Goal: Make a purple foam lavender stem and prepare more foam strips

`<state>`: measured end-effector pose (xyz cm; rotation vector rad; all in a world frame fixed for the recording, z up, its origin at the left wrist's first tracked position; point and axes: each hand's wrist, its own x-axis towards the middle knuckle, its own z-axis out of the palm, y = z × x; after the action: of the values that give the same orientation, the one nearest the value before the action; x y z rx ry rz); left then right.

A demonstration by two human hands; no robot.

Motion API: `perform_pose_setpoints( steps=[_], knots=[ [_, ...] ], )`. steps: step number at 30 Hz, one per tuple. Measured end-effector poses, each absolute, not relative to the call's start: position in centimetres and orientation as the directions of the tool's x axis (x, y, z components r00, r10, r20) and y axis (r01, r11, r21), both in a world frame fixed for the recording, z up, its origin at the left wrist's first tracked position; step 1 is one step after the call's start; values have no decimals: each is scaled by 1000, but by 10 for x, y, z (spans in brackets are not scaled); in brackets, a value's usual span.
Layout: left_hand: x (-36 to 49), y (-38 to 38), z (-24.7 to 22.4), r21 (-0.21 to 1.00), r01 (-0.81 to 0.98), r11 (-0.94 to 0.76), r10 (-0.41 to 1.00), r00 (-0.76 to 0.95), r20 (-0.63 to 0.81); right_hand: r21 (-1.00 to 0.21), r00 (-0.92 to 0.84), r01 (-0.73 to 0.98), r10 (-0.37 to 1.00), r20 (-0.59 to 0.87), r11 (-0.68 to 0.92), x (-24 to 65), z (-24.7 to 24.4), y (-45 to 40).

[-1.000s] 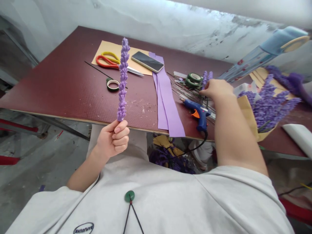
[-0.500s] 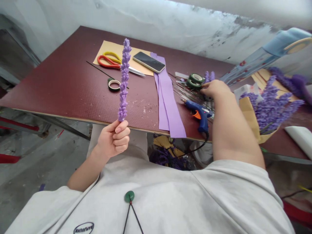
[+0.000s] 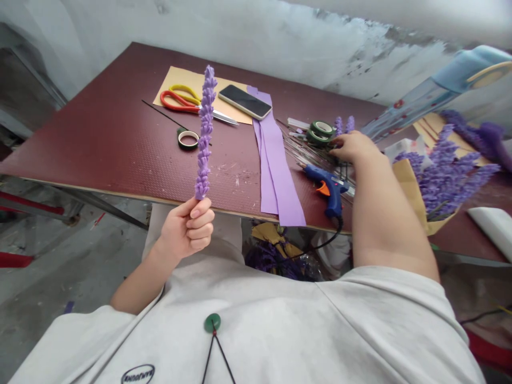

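My left hand point(image 3: 188, 226) is closed around the base of an artificial lavender stalk point(image 3: 205, 133), which stands upright in front of the table with folded purple petals all along it. Out to the right, my right hand point(image 3: 352, 146) reaches over the table beside stacked green floral tape rolls point(image 3: 320, 132). Its thumb and forefinger look apart, with nothing visible between them; the other fingers are partly hidden. Thin stem wires point(image 3: 302, 152) lie to the left of this hand. Small purple flower pieces point(image 3: 344, 125) show just behind it, and a blue glue gun point(image 3: 328, 186) lies nearer to me.
Purple paper strips point(image 3: 280, 170) hang over the front edge of the table point(image 3: 100, 122). A phone point(image 3: 245, 101), scissors point(image 3: 180, 100) and a single tape roll point(image 3: 188, 140) lie left of them. A wrapped lavender bouquet point(image 3: 444, 176) and a blue tumbler point(image 3: 432, 96) occupy the right side.
My right hand has shifted very slightly to the right, with its thumb and forefinger now showing more clearly. My left hand and the lavender stalk are almost still.
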<state>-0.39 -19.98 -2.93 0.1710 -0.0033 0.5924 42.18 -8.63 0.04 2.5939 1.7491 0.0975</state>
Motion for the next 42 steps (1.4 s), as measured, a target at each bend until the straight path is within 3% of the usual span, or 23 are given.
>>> perform_pose_setpoints(
  steps=[7,12,22,27,30,32,37,42],
  knots=[
    [-3,-200,-28,187,-561,807,569,822,10,143,461,881,886,-46,-451,408,7,-88],
    [-3,-199,-27,200,-561,803,574,819,-8,104,476,876,878,-45,-470,404,6,-87],
    [-3,-199,-26,230,-569,790,592,805,-41,-233,458,880,870,180,-415,389,29,-103],
    [-3,-201,-27,261,-562,785,597,799,-72,-442,345,868,914,214,-224,336,46,-139],
    [-2,-202,-25,302,-562,770,606,792,-73,-616,149,785,943,297,70,292,52,-172],
    [-2,-203,-24,334,-562,757,613,787,-66,-689,28,702,959,281,181,263,55,-192],
    [0,-206,-22,415,-571,708,640,768,-35,-770,-232,598,967,100,223,206,52,-217],
    [1,-208,-22,485,-569,664,657,754,-15,-881,-252,455,968,12,130,178,32,-221]
  ],
)
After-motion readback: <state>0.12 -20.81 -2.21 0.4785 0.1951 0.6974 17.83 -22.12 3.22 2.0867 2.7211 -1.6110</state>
